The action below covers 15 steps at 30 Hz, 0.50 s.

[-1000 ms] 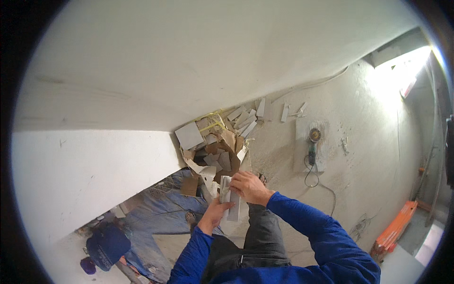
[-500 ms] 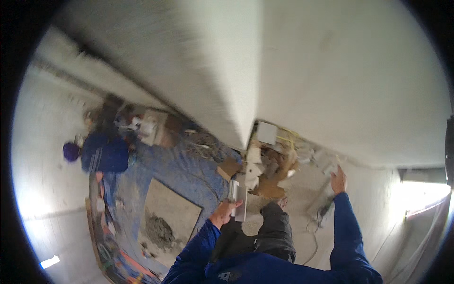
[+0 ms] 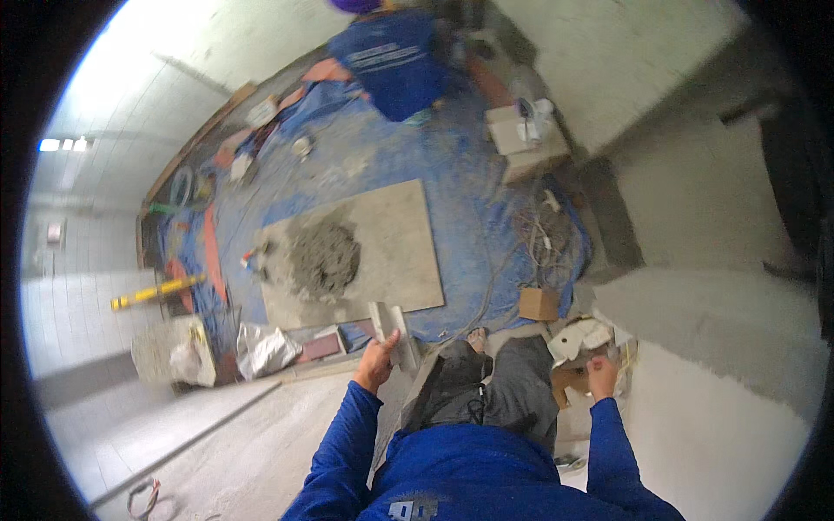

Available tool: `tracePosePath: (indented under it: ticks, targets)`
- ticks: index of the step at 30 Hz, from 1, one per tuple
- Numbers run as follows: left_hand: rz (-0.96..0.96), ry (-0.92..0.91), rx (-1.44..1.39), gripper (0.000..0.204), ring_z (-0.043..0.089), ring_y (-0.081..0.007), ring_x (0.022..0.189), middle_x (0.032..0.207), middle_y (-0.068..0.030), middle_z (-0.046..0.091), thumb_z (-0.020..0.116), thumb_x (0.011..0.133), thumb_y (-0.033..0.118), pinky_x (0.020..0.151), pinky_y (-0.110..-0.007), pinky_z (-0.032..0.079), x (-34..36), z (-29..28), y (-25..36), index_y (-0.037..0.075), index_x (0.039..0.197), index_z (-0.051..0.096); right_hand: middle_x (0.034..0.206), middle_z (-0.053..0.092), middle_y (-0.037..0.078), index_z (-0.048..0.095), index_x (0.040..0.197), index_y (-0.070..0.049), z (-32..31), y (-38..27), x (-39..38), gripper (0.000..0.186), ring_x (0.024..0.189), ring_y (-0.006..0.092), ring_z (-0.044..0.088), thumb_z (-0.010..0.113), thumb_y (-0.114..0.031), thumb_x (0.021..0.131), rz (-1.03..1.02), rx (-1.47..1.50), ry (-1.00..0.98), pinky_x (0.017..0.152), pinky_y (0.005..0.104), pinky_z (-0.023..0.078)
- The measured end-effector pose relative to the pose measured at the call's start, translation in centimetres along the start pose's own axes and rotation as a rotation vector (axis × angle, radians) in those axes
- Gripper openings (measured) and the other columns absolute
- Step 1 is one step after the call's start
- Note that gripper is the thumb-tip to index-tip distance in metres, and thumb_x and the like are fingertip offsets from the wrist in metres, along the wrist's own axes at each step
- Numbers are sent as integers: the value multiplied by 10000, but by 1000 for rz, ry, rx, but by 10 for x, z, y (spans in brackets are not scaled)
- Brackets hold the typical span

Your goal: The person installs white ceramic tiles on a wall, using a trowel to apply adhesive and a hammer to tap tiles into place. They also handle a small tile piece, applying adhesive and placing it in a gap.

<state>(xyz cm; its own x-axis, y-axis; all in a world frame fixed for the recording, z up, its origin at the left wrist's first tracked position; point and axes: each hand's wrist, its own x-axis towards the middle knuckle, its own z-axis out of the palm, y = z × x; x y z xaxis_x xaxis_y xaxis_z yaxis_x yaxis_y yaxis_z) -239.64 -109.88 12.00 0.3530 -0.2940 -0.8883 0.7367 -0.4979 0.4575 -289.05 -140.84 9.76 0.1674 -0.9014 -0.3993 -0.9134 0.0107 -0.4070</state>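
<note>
My left hand (image 3: 375,363) is closed round a pale, flat plastering trowel (image 3: 404,340), held upright in front of my left leg. Just beyond it lies a large board (image 3: 408,234) with a heap of wet grey mortar (image 3: 326,260) on it. My right hand (image 3: 601,377) is raised on the right with its fingers curled in, and I see nothing in it. Below that hand are torn pale scraps (image 3: 580,339) and brown cardboard (image 3: 566,382).
Another person in a blue shirt (image 3: 391,65) bends at the far side of the blue tarp (image 3: 469,208). Tangled cables (image 3: 543,230) and a small cardboard box (image 3: 539,304) lie right of the board. A yellow spirit level (image 3: 156,292) and a silver bag (image 3: 265,350) are at left.
My view has swung left from the wall corner toward the tarp and mortar board. My right hand, stretched out with a finger extended, has come in and curled. The trowel stays in my left hand.
</note>
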Motion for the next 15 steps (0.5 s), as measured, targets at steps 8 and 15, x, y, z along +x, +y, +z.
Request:
tracePosePath:
  ticks: [8,15]
  targets:
    - [315,234,-1112,380,666,-262,1114,1219,-61,693,661,1017,329,998,-479,532,28,-175,28,98,1314,608,1071,727,249,787,990,-54,52,-42,18,402,999,377,703,658,-419,882,114,-461,-530,880,509,546]
    - [274,614,-1400,488,641,-291,1188,1323,-81,653,673,1007,342,1027,-526,506,39,-316,66,96,1408,542,887,740,170,744,937,-12,103,-315,176,468,779,311,693,684,-475,900,-190,-889,-757,708,478,538]
